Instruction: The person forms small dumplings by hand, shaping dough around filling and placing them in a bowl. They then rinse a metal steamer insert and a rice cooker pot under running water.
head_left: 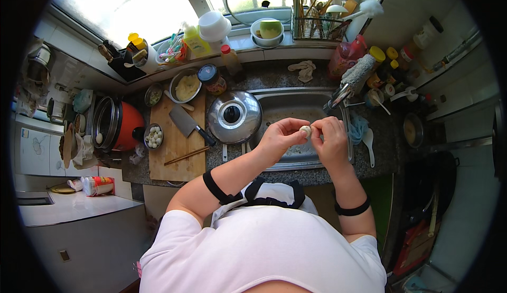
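Above the stainless steel sink [293, 106], my left hand [283, 136] pinches a small speckled egg [305, 129], likely a quail egg, between thumb and fingertips. The fingertips of my right hand [329, 140] are closed against the egg's right side. Dark bits and pale scraps lie on the sink floor, which my hands and forearms partly cover. Left of the sink, a small metal bowl [148, 144] holds several small whitish eggs [153, 136]. It stands at the left edge of a wooden cutting board [178, 165].
A cleaver [185, 121] and chopsticks [187, 155] lie on the board. Beside the sink sits a domed metal lid [234, 132] with a black knob. The faucet [341, 95], its upper part fuzzy grey, reaches over the sink's right corner. A white spoon [368, 144] lies at right.
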### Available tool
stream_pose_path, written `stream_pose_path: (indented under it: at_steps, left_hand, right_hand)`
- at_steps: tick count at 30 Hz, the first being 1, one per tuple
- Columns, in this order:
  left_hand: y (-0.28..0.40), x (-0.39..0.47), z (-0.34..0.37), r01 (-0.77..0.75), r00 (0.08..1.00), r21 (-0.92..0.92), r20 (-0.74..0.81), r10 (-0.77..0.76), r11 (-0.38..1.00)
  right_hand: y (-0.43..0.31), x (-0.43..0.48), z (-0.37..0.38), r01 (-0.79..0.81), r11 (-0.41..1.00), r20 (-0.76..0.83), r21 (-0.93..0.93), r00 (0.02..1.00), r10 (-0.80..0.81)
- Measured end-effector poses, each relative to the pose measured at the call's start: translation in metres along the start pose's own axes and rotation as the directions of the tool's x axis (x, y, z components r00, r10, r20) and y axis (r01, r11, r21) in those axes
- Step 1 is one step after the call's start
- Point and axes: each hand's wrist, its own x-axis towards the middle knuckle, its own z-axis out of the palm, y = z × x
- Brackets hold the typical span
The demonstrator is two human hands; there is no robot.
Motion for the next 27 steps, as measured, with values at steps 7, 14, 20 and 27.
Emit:
stream_pose_path:
  at_steps: [7, 14, 20, 27]
  left_hand:
    - [-0.001, 0.001, -0.002, 0.029, 0.999, -0.144, 0.022, -0.026, 0.989]
    - [-0.004, 0.002, -0.002, -0.028, 0.999, -0.097, 0.017, 0.030, 0.995]
    - [-0.003, 0.000, 0.002, -0.045, 0.999, -0.050, -0.006, 0.045, 0.998]
    - [-0.001, 0.000, 0.002, -0.030, 1.000, -0.056, 0.007, 0.031, 0.998]
  right_hand:
    - [-0.003, 0.000, -0.004, -0.183, 0.962, 0.058, 0.203, 0.983, 0.175]
    - [-0.009, 0.003, -0.008, -0.176, 0.944, 0.090, 0.279, 0.984, 0.156]
    - [-0.007, 0.001, -0.002, 0.010, 0.999, -0.009, 0.030, 1.000, -0.010]
    - [-0.002, 0.000, 0.000, -0.119, 0.980, 0.074, 0.157, 0.991, 0.108]
